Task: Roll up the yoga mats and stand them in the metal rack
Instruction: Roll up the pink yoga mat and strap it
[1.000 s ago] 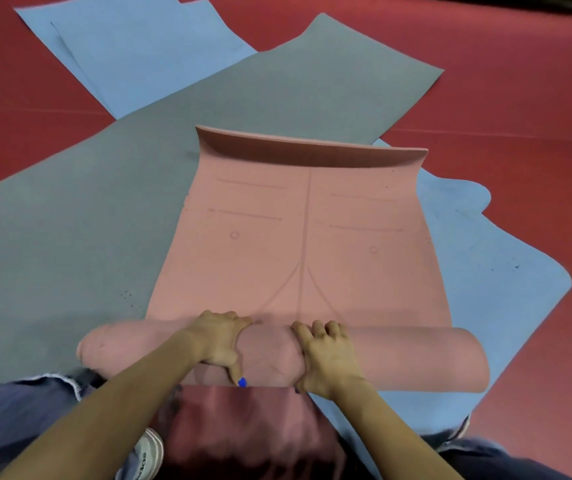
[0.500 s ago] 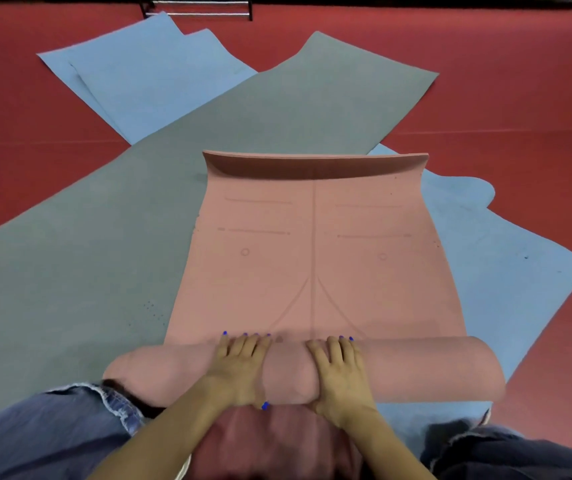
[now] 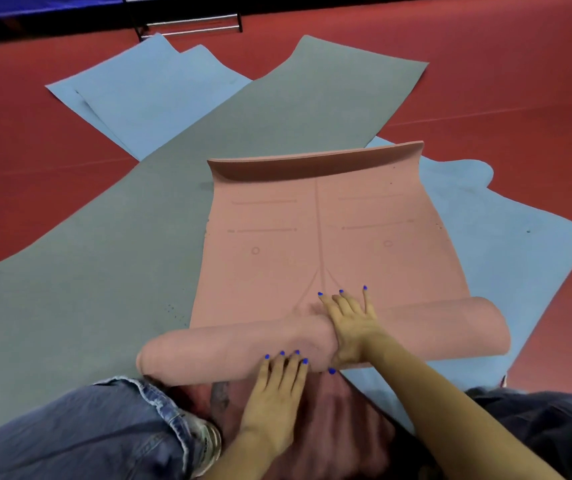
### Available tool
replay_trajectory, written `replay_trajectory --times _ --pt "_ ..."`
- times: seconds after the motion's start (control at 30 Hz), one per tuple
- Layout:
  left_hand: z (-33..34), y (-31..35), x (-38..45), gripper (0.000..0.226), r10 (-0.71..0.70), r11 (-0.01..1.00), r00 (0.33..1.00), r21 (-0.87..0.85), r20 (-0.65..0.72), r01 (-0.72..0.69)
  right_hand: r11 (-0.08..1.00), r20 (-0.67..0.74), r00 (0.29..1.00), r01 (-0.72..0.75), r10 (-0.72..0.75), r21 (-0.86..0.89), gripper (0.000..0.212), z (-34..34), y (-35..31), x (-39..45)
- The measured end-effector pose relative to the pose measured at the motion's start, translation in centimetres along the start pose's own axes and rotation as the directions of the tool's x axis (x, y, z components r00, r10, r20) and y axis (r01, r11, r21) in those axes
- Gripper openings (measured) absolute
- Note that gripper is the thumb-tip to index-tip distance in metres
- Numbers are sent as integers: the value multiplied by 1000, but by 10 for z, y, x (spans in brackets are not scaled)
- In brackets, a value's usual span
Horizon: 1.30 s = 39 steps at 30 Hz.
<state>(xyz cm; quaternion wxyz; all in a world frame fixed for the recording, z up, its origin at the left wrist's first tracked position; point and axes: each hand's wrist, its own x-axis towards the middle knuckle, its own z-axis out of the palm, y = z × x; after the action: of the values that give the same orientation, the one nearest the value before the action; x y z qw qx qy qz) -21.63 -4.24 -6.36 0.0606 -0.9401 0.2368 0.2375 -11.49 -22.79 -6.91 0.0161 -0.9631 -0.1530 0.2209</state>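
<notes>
A pink yoga mat [image 3: 326, 237] lies in front of me, its near part wound into a thick roll [image 3: 229, 351] and its far edge curled up. My right hand [image 3: 350, 323] lies across the top of the roll with straight, spread fingers reaching onto the flat part. My left hand [image 3: 274, 386] sits at the near side of the roll, straight fingertips touching it. A grey mat [image 3: 104, 254] lies under the pink one. Blue mats lie at the back left [image 3: 146, 91] and at the right [image 3: 520, 244]. The metal rack [image 3: 191, 26] stands at the far edge.
Red floor [image 3: 520, 81] surrounds the mats. My knees in blue jeans [image 3: 87, 431] fill the lower left, with dark cloth at the lower right. A dark wall base with a blue band runs along the top.
The roll has moved forward over the flat part. My right hand slid over the top of the roll; my left hand drew back to its near side. The view tilted up, showing the rack.
</notes>
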Motion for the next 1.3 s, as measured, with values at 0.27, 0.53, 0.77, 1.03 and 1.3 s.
replay_trajectory --times 0.27,0.53,0.77,1.03,1.3 --pt "3 11 3 99 -115 987 993 -115 1 114 994 -413 905 -76 102 80 48 45 -17 -67" --pt "-15 -1 20 108 -111 987 984 -135 -140 92 980 -252 953 -136 169 144 126 76 -26 -94" --pt "-11 -24 36 126 -217 966 973 -159 -82 202 967 -37 970 -234 239 99 115 31 -17 -68" --pt "-19 -6 60 117 -226 951 961 -248 -159 183 977 184 960 -214 210 3 97 -11 -5 -26" --pt "-48 -31 99 96 -256 918 967 -309 17 248 959 167 946 -285 279 12 122 -24 -2 22"
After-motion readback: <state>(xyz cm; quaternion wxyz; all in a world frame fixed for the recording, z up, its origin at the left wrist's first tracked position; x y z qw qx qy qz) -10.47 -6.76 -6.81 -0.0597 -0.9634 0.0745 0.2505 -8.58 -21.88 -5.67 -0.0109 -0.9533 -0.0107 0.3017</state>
